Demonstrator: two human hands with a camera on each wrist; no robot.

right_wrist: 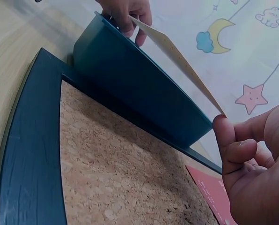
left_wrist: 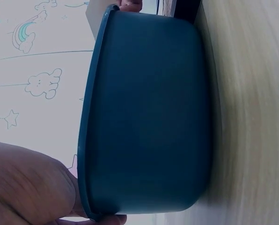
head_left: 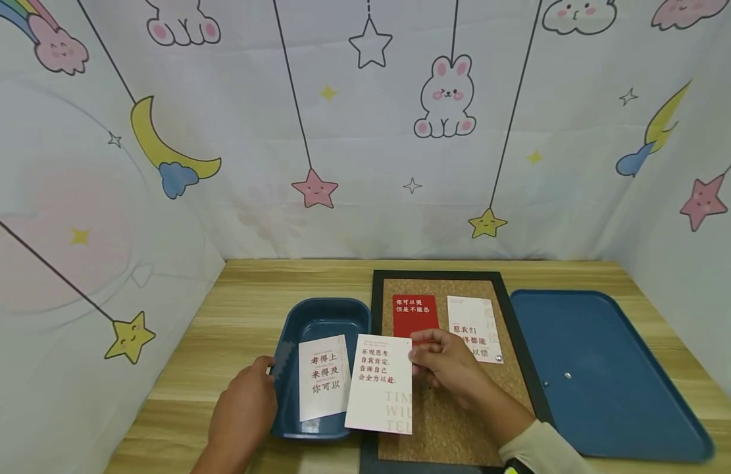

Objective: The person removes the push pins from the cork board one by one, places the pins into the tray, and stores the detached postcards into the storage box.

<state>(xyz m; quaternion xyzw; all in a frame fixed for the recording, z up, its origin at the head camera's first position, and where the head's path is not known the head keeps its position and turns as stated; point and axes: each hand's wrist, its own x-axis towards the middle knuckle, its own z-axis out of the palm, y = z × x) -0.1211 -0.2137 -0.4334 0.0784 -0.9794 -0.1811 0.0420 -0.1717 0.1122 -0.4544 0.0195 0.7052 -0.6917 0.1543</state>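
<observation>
Right grip: the right hand point(head_left: 454, 365) pinches a white rectangular card with red lettering point(head_left: 374, 382) by its right edge, seemingly to leave the print uncovered.
Held card: raised over the bin's right rim and the board's left frame, face toward the head camera.
Left grip: the left hand point(head_left: 245, 401) curls round the left rim of the deep blue bin point(head_left: 318, 301), probably steadying it.
Bin: on the wood-grain surface point(head_left: 235, 316), just beside the board; within it, a second white card point(head_left: 322, 388), whether flat or tilted I cannot tell.
Black-framed corkboard point(head_left: 454, 421): bears a red card point(head_left: 414, 316) and a white printed card point(head_left: 476, 316), whose silvery round pin point(head_left: 499, 359) presumably fastens it.
Flat blue tray point(head_left: 614, 368): right of the board, likely keeping a small silvery pin point(head_left: 568, 376) within reach.
</observation>
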